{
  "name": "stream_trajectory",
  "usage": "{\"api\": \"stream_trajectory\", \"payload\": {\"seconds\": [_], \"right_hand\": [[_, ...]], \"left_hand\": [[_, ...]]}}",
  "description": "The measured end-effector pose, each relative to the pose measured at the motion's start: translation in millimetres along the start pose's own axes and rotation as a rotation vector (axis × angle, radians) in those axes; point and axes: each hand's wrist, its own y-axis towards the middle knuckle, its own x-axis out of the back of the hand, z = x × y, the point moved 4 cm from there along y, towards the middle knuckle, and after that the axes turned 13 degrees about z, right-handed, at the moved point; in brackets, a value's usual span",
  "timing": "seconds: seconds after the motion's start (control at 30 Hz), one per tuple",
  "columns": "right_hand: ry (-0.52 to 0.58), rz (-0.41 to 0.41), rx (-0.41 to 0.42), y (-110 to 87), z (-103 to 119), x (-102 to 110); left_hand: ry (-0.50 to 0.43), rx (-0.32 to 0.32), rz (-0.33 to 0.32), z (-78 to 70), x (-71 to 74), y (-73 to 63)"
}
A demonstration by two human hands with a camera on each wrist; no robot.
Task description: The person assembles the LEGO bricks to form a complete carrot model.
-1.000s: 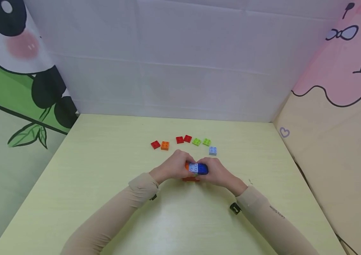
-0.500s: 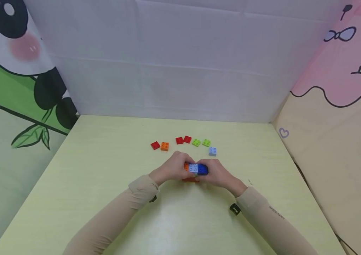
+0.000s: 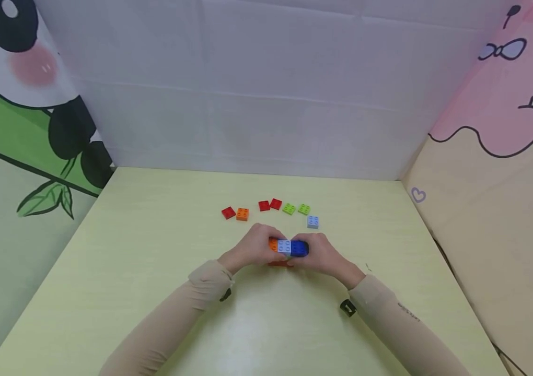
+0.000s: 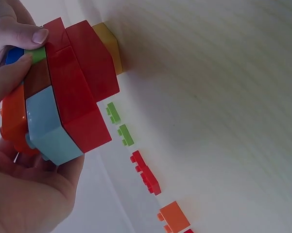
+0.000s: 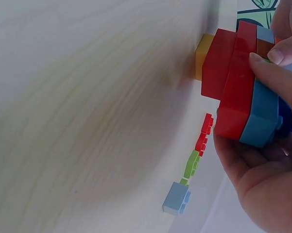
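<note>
Both hands hold a stack of joined toy building bricks [image 3: 284, 247] above the middle of the table. My left hand [image 3: 254, 245] grips its left end by an orange brick [image 4: 13, 116], thumb on the near side and fingers behind. Around the right end, by a dark blue brick [image 3: 299, 248], curls my right hand [image 3: 319, 253]. Both thumbs press close together at a green brick [image 4: 36, 55]. Red bricks [image 5: 238, 87] form wide lower layers, with a yellow brick [image 5: 203, 57] at the very bottom. Light blue, blue and brown bricks fill the layer above. Fingers hide parts of the stack.
Beyond the hands, loose bricks lie in a row on the table [image 3: 177, 219]: several red ones [image 3: 228, 213], an orange brick [image 3: 242, 214], two green ones [image 3: 303, 209] and a light blue brick [image 3: 312, 222]. Fabric walls with printed cartoons surround the table.
The hands and the stack keep nearly the same place. Slightly more of the orange brick shows beside my left hand. The loose bricks have not moved.
</note>
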Motion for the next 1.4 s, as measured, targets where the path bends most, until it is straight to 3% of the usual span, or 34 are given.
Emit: {"api": "stream_trajectory", "payload": {"seconds": [0.23,0.47,0.67,0.8,0.9,1.13,1.4], "right_hand": [[-0.013,0.015,-0.024,0.4,-6,0],[0.062,0.033,0.058,-6.5,-13,9],[0.091,-0.111,0.070,-9.5,-17,33],[0.056,-0.209,0.044,-4.3,-25,50],[0.031,-0.228,0.013,1.6,-33,56],[-0.025,-0.216,-0.068,12.4,-51,59],[-0.072,-0.177,-0.164,23.7,-71,58]], "left_hand": [[-0.013,0.007,-0.017,3.5,-1.3,-1.8],[-0.002,0.032,-0.014,5.7,-4.2,-2.7],[0.006,0.057,-0.006,5.4,-4.7,-2.5],[0.009,0.074,-0.003,4.8,-3.2,-0.2],[0.006,0.098,0.005,4.1,-1.9,0.9],[0.012,0.124,0.025,2.6,0.2,3.5],[0.130,0.153,0.094,-9.5,6.5,14.4]]}}
